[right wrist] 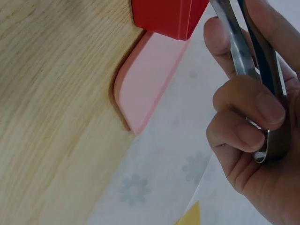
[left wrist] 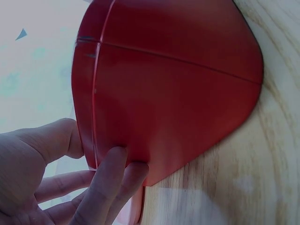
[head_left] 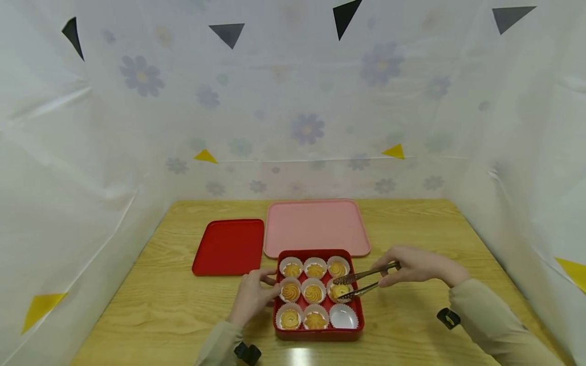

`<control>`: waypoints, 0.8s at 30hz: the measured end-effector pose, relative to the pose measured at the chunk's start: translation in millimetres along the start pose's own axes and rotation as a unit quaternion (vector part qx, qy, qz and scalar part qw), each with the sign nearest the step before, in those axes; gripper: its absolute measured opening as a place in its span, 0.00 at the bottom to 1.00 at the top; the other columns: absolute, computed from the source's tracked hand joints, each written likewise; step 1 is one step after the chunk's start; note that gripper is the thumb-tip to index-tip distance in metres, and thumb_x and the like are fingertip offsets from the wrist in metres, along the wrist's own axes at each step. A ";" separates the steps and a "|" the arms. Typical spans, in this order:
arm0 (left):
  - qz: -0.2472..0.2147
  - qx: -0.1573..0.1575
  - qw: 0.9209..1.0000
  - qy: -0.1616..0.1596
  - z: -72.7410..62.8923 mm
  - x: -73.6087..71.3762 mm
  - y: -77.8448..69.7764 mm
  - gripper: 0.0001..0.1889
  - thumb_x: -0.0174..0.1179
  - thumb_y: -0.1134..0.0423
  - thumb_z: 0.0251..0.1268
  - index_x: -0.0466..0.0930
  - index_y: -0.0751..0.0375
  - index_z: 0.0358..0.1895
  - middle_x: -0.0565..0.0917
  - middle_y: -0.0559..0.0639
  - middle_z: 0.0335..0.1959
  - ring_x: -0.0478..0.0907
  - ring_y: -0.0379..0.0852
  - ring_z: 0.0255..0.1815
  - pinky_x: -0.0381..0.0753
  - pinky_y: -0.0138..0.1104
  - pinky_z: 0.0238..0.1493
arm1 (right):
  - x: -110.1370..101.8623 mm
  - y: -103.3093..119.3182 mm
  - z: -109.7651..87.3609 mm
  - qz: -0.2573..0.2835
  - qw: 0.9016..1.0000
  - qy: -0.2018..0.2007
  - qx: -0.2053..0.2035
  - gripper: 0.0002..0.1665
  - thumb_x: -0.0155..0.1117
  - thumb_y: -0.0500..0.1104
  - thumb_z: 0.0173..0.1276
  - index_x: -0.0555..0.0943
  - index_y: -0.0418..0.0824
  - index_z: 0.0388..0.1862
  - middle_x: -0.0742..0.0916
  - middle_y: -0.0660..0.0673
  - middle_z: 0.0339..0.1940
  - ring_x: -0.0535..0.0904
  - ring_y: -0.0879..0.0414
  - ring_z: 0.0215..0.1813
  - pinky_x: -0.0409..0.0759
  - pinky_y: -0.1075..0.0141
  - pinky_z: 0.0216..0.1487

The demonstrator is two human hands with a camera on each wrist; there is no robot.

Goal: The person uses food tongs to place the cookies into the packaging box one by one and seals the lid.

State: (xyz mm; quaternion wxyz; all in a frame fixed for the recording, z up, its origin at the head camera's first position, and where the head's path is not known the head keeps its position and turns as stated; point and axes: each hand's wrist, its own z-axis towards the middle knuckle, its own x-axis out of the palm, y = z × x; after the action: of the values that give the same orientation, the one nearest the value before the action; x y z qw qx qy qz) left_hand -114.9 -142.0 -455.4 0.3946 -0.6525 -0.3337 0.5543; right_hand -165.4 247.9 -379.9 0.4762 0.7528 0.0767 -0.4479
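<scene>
A red box [head_left: 320, 334] stands on the table, lined with several white paper cups of piped cookies [head_left: 313, 293]. Its near right paper cup [head_left: 344, 317] shows a bare inside. My left hand [head_left: 256, 295] holds the box by its left side, fingertips on the outer wall [left wrist: 168, 103] in the left wrist view. With curled fingers my right hand [head_left: 414, 265] grips metal tongs [head_left: 366, 274]. Their two tips lie at either side of a cookie [head_left: 339, 291] in the right middle cup. In the right wrist view the tongs [right wrist: 267, 65] run between thumb and fingers.
Behind the box lies a pink tray [head_left: 316, 226], with a flat red lid or tray [head_left: 231, 246] to its left. The wooden table [head_left: 160, 295] is bounded by white sheeting [head_left: 306, 101] with flower prints at the back and sides.
</scene>
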 end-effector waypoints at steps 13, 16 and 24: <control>-0.002 -0.002 1.000 -0.001 0.5 0.4 0.5 0.22 0.68 0.67 0.61 0.81 0.71 0.59 0.88 0.66 0.40 0.88 0.48 0.28 0.90 0.39 0.26 | -6.8 25.3 17.8 -0.012 0.996 0.090 0.025 0.15 0.70 0.52 0.66 0.90 0.48 0.47 0.91 0.55 0.40 0.78 0.72 0.35 0.79 0.74 0.35; 0.001 -0.001 1.000 -0.002 1.2 0.0 1.4 0.22 0.67 0.68 0.61 0.80 0.71 0.59 0.88 0.66 0.40 0.88 0.48 0.27 0.89 0.38 0.25 | -7.6 29.9 22.8 -0.019 0.994 0.105 0.037 0.14 0.71 0.51 0.66 0.90 0.48 0.46 0.91 0.56 0.39 0.78 0.72 0.34 0.79 0.74 0.36; 0.002 -0.004 1.000 0.001 1.7 0.6 3.1 0.22 0.67 0.67 0.61 0.80 0.70 0.59 0.88 0.66 0.41 0.88 0.48 0.29 0.90 0.39 0.26 | -2.5 35.5 30.6 -0.045 0.991 0.116 0.052 0.11 0.73 0.50 0.64 0.90 0.51 0.45 0.89 0.61 0.34 0.75 0.72 0.31 0.76 0.75 0.34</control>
State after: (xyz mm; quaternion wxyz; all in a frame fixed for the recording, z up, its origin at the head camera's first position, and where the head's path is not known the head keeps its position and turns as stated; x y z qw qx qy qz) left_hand -116.5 -142.6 -458.6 0.3910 -0.6552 -0.3347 0.5530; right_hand -166.0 205.6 -359.5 0.4032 0.8193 0.1417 -0.3823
